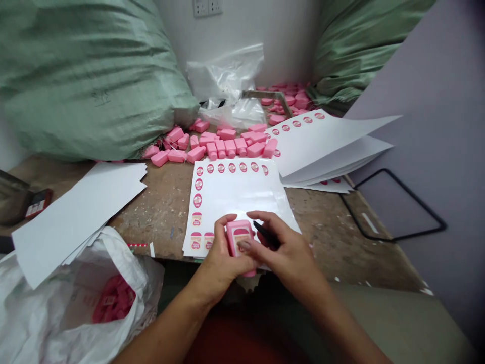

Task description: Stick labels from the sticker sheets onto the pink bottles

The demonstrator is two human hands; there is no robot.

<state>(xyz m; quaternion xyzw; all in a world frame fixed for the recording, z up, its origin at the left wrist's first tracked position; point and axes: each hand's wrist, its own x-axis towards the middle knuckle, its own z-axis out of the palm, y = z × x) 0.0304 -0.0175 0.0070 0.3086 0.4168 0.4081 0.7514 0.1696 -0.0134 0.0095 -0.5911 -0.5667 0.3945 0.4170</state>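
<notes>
Where the label sheet (pixel 242 189) ends, pink bottles (pixel 230 148) crowd a green sack (pixel 94 86).

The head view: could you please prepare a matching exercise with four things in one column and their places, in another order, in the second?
Things
1. Labelled pink bottle
2. Black pen-like tool
3. Sticker sheet nearest the hands
4. White sack

Places
A. Open at the lower left, with pink pieces inside
B. Between the fingers of the right hand
C. Flat on the table
D. In the grip of the left hand

Pairs: 1-D, 2-B, 3-C, 4-A
</notes>
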